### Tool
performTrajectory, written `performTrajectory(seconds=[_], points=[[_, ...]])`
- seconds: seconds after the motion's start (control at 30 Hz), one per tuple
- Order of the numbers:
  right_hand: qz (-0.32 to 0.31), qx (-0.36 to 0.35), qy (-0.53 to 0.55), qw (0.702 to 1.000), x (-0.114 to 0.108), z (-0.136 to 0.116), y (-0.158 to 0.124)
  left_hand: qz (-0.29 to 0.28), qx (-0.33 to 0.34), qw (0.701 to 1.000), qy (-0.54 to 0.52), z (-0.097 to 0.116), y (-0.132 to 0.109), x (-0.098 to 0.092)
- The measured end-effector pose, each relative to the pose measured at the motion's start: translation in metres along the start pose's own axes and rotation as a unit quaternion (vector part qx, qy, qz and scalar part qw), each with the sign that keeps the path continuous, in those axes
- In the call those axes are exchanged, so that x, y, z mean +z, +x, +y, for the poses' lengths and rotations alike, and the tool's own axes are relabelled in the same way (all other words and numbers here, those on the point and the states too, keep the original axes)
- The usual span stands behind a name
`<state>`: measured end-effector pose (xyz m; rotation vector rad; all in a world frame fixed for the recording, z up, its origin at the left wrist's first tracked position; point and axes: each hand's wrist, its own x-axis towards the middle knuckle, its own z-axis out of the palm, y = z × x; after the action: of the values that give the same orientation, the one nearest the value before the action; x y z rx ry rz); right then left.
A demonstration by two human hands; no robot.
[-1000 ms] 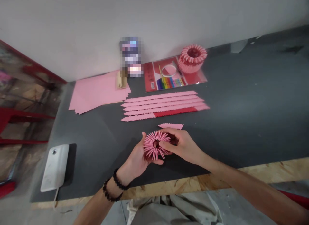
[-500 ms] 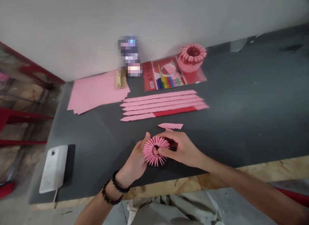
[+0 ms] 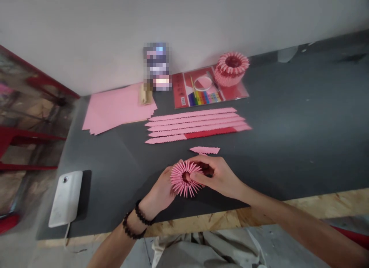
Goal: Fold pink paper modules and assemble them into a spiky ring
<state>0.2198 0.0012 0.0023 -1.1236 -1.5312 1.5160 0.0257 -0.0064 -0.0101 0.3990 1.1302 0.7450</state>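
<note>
A spiky pink folded-paper ring (image 3: 184, 178) is held just above the dark table mat (image 3: 288, 137), near its front edge. My left hand (image 3: 161, 191), with bead bracelets on the wrist, grips the ring from the left and behind. My right hand (image 3: 219, 176) closes on its right side, with the thumb pressed at the ring's centre hole. A short chain of pink folded pieces (image 3: 204, 149) lies just beyond my right hand.
Long rows of pink and red folded pieces (image 3: 197, 126) lie mid-table. Behind them are pink paper sheets (image 3: 117, 108), a red paper pack (image 3: 206, 92) and a finished pink-red ring (image 3: 232, 68). A white phone (image 3: 65, 199) lies at the left. A wall lies behind.
The ring has been turned and shifted slightly in my hands. My left thumb, raised half a second ago, has come back down behind the ring.
</note>
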Motion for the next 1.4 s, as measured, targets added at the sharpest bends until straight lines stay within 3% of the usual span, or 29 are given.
performTrajectory(seconds=[0.2,0.53,0.73,0.87,0.93,1.07,1.2,1.3,1.4], points=[[-0.026,-0.01,-0.011,1.0,-0.006,0.002,0.002,-0.041,-0.127,0.991,-0.012,0.012,0.001,0.003],[0.045,-0.047,-0.073,0.995,-0.003,-0.003,0.002,-0.009,-0.036,0.999,-0.021,0.003,-0.002,0.003],[0.082,-0.044,-0.072,0.993,0.001,0.001,-0.001,-0.029,-0.082,0.995,-0.053,0.012,0.001,0.005],[0.118,-0.007,-0.025,0.993,0.002,0.003,-0.001,0.004,-0.111,0.988,-0.107,0.019,0.001,0.009],[0.133,0.004,-0.014,0.991,0.002,0.004,0.0,0.005,-0.083,0.989,-0.119,0.02,-0.001,0.013],[0.124,0.001,-0.06,0.991,0.003,0.005,0.0,-0.047,0.007,0.994,-0.101,0.018,-0.011,0.02],[0.095,-0.066,-0.137,0.984,-0.005,0.002,0.001,-0.015,0.035,0.997,-0.06,0.016,-0.015,0.019],[0.14,-0.082,-0.23,0.959,-0.025,0.004,0.008,0.002,0.03,0.998,-0.055,0.016,-0.014,0.016],[0.164,-0.119,-0.357,0.912,-0.042,0.012,0.018,0.021,0.059,0.997,-0.046,0.017,-0.013,0.014]])
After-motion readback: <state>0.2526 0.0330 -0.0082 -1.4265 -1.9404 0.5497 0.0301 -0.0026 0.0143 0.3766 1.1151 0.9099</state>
